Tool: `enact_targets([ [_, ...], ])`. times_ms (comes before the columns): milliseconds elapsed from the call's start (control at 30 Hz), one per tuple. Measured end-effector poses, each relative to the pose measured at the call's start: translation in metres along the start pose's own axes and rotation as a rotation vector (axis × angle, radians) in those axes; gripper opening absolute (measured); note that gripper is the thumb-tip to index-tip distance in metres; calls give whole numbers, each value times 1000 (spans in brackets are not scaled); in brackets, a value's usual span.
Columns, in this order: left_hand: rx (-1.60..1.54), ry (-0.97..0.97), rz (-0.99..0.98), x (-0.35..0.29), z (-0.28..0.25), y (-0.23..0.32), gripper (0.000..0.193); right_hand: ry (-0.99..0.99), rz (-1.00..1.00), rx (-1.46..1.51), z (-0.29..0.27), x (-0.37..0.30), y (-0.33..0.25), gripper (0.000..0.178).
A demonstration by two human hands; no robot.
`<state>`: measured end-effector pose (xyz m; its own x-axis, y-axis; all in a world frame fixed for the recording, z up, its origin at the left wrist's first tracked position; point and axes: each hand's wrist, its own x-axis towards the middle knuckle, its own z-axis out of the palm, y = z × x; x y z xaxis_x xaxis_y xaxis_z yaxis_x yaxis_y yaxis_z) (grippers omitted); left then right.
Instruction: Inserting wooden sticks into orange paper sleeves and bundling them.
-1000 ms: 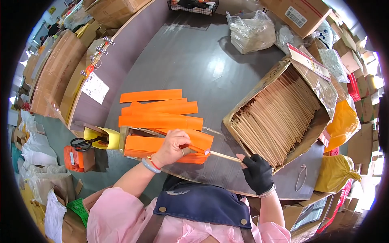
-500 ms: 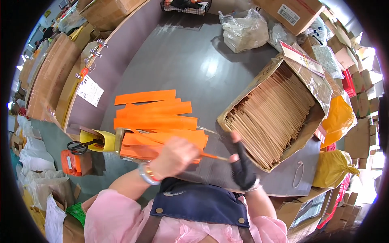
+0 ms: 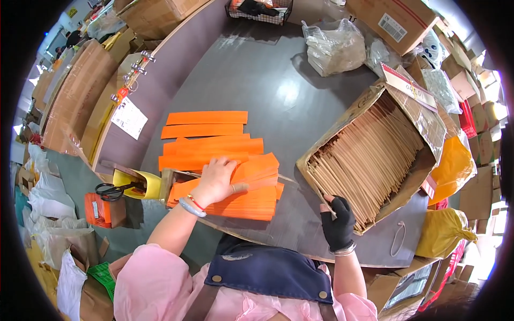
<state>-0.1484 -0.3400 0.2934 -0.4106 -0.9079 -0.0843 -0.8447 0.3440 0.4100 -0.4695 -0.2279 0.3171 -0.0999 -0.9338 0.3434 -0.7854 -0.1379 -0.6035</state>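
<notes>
Left hand (image 3: pixel 217 179): fingers (image 3: pixel 238 188) extended and spread flat, palm down, pressing on the near stack of orange paper sleeves (image 3: pixel 243 198). No sleeve is pinched; the hand rests on top of the stack. A thin wooden stick (image 3: pixel 284 180) projects from the stack toward 3 o'clock, just beyond the fingertips.

Right hand (image 3: pixel 338 222): wears a black fingerless glove. Fingers reach toward 12 o'clock over the near edge of the cardboard box (image 3: pixel 399 104) and touch the ends of the wooden sticks (image 3: pixel 364 160) packed inside. Whether a stick is gripped cannot be determined.

Orange paper sleeves: the stack lies at the near edge of the grey tabletop (image 3: pixel 267 85), at 9 o'clock from the box. Further single sleeves (image 3: pixel 206 117) lie in overlapping rows at 12 o'clock from the stack.

Surroundings: a yellow holder (image 3: pixel 144 184) with black scissors (image 3: pixel 110 191) sits at 9 o'clock from the left hand. A clear plastic bag (image 3: pixel 334 48) lies at 12 o'clock from the box.
</notes>
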Motion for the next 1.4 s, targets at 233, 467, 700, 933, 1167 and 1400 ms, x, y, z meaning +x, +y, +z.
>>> enact_targets([
  [233,30,-288,-82,-1,-5,2,100,-394,510,432,24,-10,-9,26],
  [467,-172,-321,204,-18,-11,-7,103,-736,611,561,72,-26,-42,63],
  [700,64,-274,317,-45,-12,15,107,-572,459,730,88,-38,-43,69],
  [933,57,14,368,-59,-5,17,76,-530,483,655,73,-26,-42,87],
  [1167,192,122,447,-58,16,7,42,-400,-60,211,81,-23,-42,97],
  [1400,139,17,357,-58,-10,13,62,-344,-96,41,25,3,-27,77],
])
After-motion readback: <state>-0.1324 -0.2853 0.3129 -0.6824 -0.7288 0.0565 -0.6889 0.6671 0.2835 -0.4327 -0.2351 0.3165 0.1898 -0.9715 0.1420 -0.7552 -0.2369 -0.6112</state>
